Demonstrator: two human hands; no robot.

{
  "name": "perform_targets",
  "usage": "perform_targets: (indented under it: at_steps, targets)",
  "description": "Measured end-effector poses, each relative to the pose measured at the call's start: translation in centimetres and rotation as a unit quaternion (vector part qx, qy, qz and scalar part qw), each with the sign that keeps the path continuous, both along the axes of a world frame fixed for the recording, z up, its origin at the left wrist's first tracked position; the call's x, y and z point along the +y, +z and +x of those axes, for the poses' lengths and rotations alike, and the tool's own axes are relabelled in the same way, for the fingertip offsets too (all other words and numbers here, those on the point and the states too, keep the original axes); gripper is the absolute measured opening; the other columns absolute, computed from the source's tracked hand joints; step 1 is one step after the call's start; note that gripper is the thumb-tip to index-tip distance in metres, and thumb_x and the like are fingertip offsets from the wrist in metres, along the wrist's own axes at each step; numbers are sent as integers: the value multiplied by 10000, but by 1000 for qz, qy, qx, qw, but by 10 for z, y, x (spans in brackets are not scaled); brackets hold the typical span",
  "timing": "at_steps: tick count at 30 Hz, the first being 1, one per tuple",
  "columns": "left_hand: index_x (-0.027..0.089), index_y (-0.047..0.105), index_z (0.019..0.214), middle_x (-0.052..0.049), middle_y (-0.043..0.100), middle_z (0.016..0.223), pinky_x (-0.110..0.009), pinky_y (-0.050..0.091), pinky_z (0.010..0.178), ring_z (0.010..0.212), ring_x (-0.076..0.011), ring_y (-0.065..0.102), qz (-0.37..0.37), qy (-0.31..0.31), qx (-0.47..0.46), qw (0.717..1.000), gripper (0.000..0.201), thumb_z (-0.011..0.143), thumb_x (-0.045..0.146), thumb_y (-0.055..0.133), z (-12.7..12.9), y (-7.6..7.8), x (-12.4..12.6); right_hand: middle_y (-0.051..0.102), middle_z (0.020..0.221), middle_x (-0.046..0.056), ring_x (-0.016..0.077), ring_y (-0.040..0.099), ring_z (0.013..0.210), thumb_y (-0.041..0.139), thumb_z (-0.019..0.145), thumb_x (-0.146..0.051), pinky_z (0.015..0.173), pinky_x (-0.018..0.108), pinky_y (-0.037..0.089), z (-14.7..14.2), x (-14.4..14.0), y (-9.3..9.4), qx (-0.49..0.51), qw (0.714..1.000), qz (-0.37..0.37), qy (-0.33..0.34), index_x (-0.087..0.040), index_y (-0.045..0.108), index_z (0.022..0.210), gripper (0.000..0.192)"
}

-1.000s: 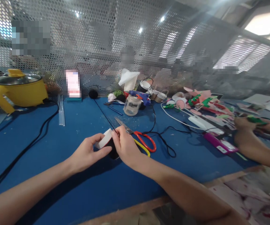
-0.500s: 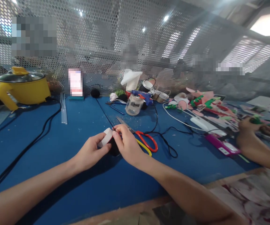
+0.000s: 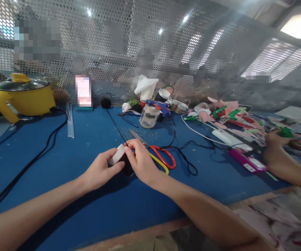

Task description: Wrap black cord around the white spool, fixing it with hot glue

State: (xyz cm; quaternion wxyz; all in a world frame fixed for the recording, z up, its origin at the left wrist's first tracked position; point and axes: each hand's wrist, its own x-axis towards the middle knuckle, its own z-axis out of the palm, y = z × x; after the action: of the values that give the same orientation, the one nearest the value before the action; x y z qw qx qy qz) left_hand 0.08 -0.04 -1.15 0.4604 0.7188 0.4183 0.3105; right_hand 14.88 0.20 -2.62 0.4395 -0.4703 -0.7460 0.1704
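Observation:
My left hand (image 3: 102, 167) is closed on a white object with a dark underside (image 3: 117, 155), which looks like a short paper cup part; my fingers hide much of it. My right hand (image 3: 141, 160) pinches a strand of black yarn (image 3: 118, 130) against that object's edge. The strand runs taut from a black yarn ball (image 3: 105, 103) at the back of the table. Scissors with red and yellow handles (image 3: 163, 157) lie just right of my right hand, blades pointing away.
A clear jar (image 3: 149, 116) stands behind the scissors, with a blue glue gun (image 3: 160, 106) on it. Left are a yellow electric pot (image 3: 26, 99) and a phone (image 3: 83, 91). A purple power strip (image 3: 247, 161) lies right, near another person's hand (image 3: 276, 148).
The white object has tilted slightly in my left hand, showing a flatter white side. Both hands stay almost in place. The other person's hand has shifted a little.

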Motion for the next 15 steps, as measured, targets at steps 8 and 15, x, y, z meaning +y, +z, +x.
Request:
perform_targets:
  at_steps: [8, 15]
  targets:
    - [170, 417, 648, 54, 324, 589, -210, 260, 482, 549, -101, 300, -24, 17, -15, 999, 172, 731, 319, 427, 2, 3, -1, 509, 872, 88, 186, 521, 823, 324, 852, -263, 727, 341, 426, -3, -3, -2, -21, 1000, 16, 0, -198, 387, 807, 101]
    - [166, 410, 634, 52, 325, 599, -215, 264, 513, 569, -101, 294, -33, 17, -36, 999, 163, 732, 295, 430, 3, 3, 1, 504, 860, 89, 184, 506, 805, 348, 837, -251, 729, 346, 420, -3, -4, 0, -10, 1000, 5, 11, -186, 397, 802, 89]
